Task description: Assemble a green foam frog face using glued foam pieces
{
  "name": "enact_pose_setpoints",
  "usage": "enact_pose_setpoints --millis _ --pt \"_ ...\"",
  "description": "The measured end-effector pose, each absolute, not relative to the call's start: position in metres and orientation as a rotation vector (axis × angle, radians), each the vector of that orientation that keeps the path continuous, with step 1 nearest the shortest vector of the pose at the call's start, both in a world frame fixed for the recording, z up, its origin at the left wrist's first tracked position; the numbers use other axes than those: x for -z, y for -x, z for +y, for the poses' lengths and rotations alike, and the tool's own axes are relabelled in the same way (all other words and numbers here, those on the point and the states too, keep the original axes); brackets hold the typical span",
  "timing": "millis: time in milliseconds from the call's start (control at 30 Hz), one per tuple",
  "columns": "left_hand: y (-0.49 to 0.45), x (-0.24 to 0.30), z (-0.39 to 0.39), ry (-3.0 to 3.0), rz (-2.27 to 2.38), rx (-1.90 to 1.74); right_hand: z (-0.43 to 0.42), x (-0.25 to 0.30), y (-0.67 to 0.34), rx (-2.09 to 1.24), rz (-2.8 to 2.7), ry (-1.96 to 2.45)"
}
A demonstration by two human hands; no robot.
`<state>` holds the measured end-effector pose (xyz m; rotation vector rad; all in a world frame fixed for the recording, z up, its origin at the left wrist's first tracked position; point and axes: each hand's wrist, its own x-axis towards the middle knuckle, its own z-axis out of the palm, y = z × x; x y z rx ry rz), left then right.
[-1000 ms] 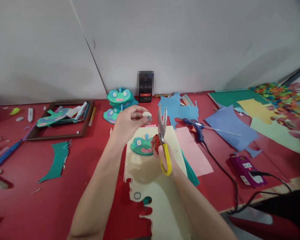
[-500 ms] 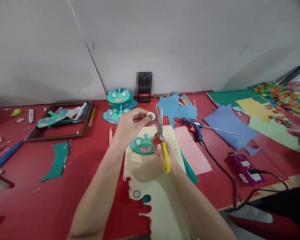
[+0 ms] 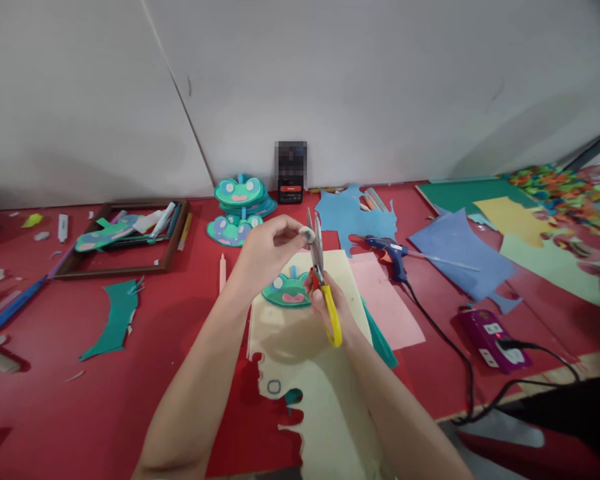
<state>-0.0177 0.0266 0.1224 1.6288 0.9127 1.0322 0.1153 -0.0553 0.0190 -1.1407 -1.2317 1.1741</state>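
Between the thumb and fingers of my left hand (image 3: 275, 250) is a small cream foam piece (image 3: 307, 233), held up at the scissor blades. My right hand (image 3: 335, 303) grips yellow-handled scissors (image 3: 332, 313), their blades pointing up and slightly apart beside the piece. Below both hands lies a cream foam sheet (image 3: 325, 373) with a ragged cut left edge and a small drawn outline. On that sheet rests a green frog face (image 3: 283, 291) with a pink mouth, partly covered by my right hand. More frog faces (image 3: 239, 193) are stacked behind my left hand.
A blue glue gun (image 3: 393, 255) lies to the right, its cable running to a purple power strip (image 3: 495, 340). Blue foam sheets (image 3: 463, 250) lie beyond. At left stands a brown frame (image 3: 115, 272) holding markers. A phone (image 3: 291, 190) leans against the wall.
My left hand has brought the cream piece slightly right, closer to the blades, and turned it. The scissor blades look a little wider apart. The view has shifted slightly.
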Motion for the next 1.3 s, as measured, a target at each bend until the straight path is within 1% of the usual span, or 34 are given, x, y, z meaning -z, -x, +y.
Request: enact_pose_setpoints --millis 1000,1300 --pt "0.0099 -0.1175 0.0263 -1.637 0.922 -1.111 -0.0542 -0.0191 -0.1155 -1.128 -1.241 1.146" --pt "0.0098 -0.1152 0.028 -1.657 0.925 -1.107 -0.0553 -0.0228 -0.1153 -1.176 -1.214 1.129"
